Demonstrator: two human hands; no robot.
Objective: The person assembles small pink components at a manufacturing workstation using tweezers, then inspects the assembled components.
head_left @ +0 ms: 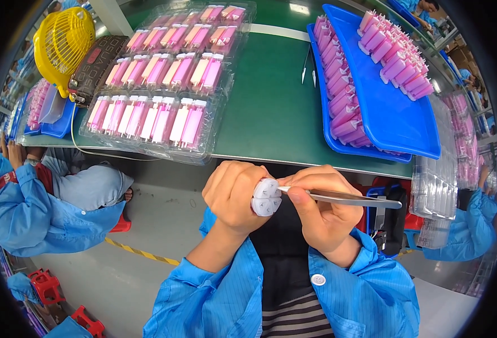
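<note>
My left hand (234, 194) is wrapped around a pair of small pieces, and their white rounded ends (266, 198) face up with small marks on them. Their bodies are hidden in the fist. In my right hand (327, 205) is a pair of metal tweezers (361, 199), pinched between thumb and fingers. The tweezers' pale tips meet the white ends near their middle. Both hands are close together, just off the near edge of the green table (271, 112).
Clear plastic trays (206, 153) of pink and cream pieces lie at the left. Stacked blue trays (398, 127) with pink pieces (392, 50) stand at the right. A yellow fan (62, 45) and a brown bag (99, 65) sit far left. Co-workers in blue sit on both sides.
</note>
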